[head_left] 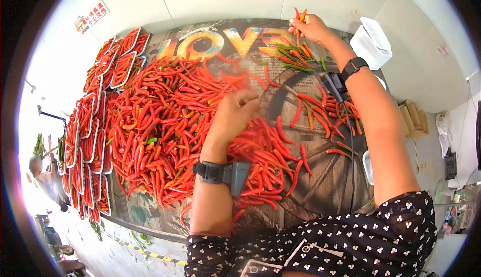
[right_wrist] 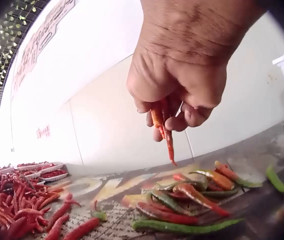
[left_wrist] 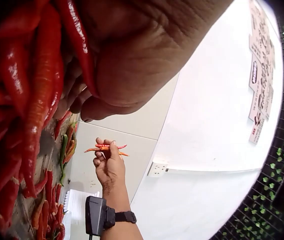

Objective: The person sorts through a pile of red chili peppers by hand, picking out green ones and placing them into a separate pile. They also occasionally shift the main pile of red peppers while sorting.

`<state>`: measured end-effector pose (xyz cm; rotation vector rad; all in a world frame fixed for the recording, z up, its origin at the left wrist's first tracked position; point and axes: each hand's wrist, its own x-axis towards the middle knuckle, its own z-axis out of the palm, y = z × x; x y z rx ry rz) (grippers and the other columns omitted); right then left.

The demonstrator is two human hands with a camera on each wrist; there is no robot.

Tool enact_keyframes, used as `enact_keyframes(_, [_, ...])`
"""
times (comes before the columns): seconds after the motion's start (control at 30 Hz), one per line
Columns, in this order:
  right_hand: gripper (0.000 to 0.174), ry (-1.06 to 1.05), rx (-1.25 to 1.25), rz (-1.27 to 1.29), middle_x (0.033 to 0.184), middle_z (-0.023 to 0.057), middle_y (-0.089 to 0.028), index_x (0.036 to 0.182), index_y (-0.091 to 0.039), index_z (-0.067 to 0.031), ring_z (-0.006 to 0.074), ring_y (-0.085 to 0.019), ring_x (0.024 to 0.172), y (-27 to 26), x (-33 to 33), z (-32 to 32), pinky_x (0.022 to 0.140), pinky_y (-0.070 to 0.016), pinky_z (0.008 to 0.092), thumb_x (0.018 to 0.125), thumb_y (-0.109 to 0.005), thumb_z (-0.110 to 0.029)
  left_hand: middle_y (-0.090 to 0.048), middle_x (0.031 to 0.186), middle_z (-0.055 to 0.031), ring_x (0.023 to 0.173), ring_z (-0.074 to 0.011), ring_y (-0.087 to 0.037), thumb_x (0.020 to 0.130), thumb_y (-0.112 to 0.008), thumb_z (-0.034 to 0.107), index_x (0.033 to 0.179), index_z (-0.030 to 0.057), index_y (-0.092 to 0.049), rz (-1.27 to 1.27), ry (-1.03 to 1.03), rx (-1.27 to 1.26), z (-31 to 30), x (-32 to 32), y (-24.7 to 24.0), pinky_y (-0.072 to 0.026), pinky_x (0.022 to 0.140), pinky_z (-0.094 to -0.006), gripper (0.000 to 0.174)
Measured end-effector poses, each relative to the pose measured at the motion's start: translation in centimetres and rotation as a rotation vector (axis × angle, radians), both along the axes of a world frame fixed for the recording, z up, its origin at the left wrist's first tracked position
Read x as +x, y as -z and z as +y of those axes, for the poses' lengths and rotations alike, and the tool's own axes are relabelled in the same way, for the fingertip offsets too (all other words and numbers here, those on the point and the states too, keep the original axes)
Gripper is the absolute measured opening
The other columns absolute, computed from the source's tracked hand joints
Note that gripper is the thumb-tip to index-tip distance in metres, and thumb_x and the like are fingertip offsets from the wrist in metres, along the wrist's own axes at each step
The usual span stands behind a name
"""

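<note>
My right hand (head_left: 311,28) is raised over the far right of the table and pinches a few red and orange chili peppers (right_wrist: 168,132), their tips pointing down in the right wrist view. Below it lies a small heap of green, orange and red chilies (right_wrist: 182,200). My left hand (head_left: 234,114) is at the right side of a big pile of red chilies (head_left: 160,121), its fingers loosely bent and partly blurred. In the left wrist view, a red chili (left_wrist: 79,45) overlaps the palm, and no chili shows between the fingertips.
Trays packed with red chilies (head_left: 90,142) line the table's left edge. A looser group of red and orange chilies (head_left: 320,111) lies right of centre. At the back right stands a white plastic container stack (head_left: 372,44). A black cable (head_left: 352,162) hangs from my right wrist camera.
</note>
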<state>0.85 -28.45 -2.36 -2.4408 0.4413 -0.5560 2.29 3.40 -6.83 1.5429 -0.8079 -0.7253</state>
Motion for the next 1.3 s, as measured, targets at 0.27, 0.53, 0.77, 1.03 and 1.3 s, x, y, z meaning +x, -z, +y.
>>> enact_keyframes(0.27, [0.031, -0.038, 0.081, 0.648, 0.061, 0.0011, -0.059, 0.076, -0.059, -0.0042, 0.0067, -0.047, 0.045, -5.8, -7.7, 0.9, 0.04, -0.0333, 0.0225, 0.083, -0.053, -0.034, -0.057, 0.072, 0.0001, 0.061, -0.0068, -0.053, 0.084, -0.051, 0.009, 0.094, -0.0019, -0.058, -0.056, 0.013, 0.035, -0.1, 0.3, 0.4, -0.0427, 0.057, -0.021, 0.017])
enact_keyframes(0.53, [0.033, 0.014, -0.028, 0.899, 0.074, 0.0062, -0.062, 0.088, -0.06, -0.0027, 0.0122, -0.056, 0.055, -6.9, -11.3, 0.7, 0.045, -0.0398, 0.0262, 0.072, -0.065, -0.031, -0.058, 0.073, -0.0005, 0.061, -0.007, -0.053, 0.084, -0.051, 0.01, 0.095, -0.001, -0.058, -0.058, 0.031, 0.017, -0.1, 0.4, 0.8, -0.0431, 0.057, -0.0213, 0.017])
enact_keyframes(0.77, [0.071, 0.074, -0.217, 0.787, 0.073, 0.0155, -0.059, 0.12, -0.039, 0.0042, 0.0192, -0.057, 0.055, -3.4, -5.7, 3.8, 0.045, -0.043, 0.0312, 0.066, -0.071, -0.03, -0.06, 0.077, -0.0018, 0.066, -0.0079, -0.055, 0.083, -0.052, 0.011, 0.093, -0.0027, -0.059, -0.083, 0.057, -0.03, 0.0, 0.4, 0.6, -0.0453, 0.061, -0.0225, 0.018])
enact_keyframes(1.03, [0.039, 0.156, -0.578, 0.34, 0.083, 0.0216, -0.061, 0.106, -0.05, -0.0005, 0.0305, -0.061, 0.081, 1.8, 0.2, 4.4, 0.071, -0.0483, 0.0364, 0.07, -0.06, -0.014, -0.059, 0.069, -0.0128, 0.063, -0.0158, -0.058, 0.075, -0.054, 0.008, 0.087, -0.0028, -0.059, -0.253, -0.075, 0.002, -0.3, 0.5, 0.9, -0.0453, 0.058, -0.0283, 0.017])
enact_keyframes(1.3, [0.021, -0.472, -0.308, 0.257, 0.079, 0.014, -0.062, 0.089, -0.06, -0.0015, 0.0237, -0.061, 0.076, -4.7, 1.9, 17.1, 0.069, -0.0469, 0.032, 0.07, -0.059, -0.011, -0.061, 0.071, -0.016, 0.064, -0.0215, -0.062, 0.072, -0.058, 0.011, 0.084, -0.0029, -0.061, -0.169, -0.065, -0.067, -0.5, 0.7, 1.7, -0.0472, 0.06, -0.0317, 0.019])
